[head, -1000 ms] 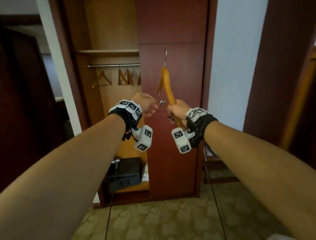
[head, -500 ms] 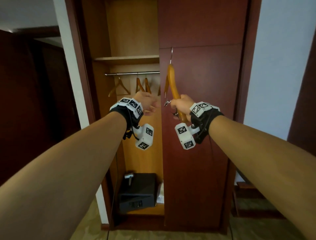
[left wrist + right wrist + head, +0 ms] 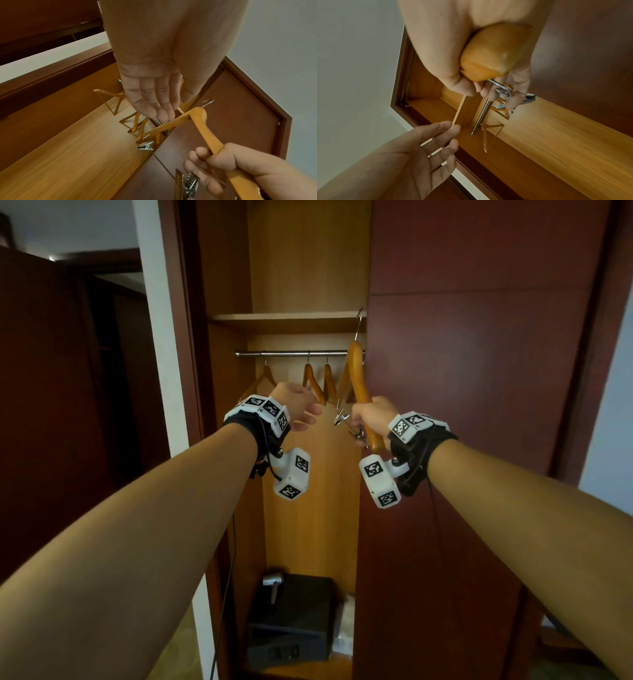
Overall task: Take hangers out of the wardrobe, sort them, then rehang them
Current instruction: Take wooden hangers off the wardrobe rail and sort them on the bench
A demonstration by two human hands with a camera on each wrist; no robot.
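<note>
My right hand (image 3: 371, 416) has its grip closed round one arm of a wooden clip hanger (image 3: 358, 378), held upright in front of the wardrobe opening, its metal hook (image 3: 358, 323) reaching up level with the shelf (image 3: 284, 320). My fingers (image 3: 197, 159) wrap the wood low down, and the hanger's wire bar and metal clips (image 3: 340, 419) hang just beside my knuckles. My left hand (image 3: 296, 405) holds nothing; its fingers (image 3: 154, 102) are nearly straight and relaxed, close to the hanger's far arm, though I cannot tell whether they touch it.

Behind the held hanger, the rail (image 3: 294, 354) carries more wooden hangers (image 3: 317, 381), one apart at the left and the others bunched toward the right. The dark red door (image 3: 479, 405) covers the wardrobe's right side, its edge just beside the hanger in my grip. Down on the wardrobe floor sits a black safe (image 3: 291, 618), with a cable (image 3: 226, 577) running down the left frame.
</note>
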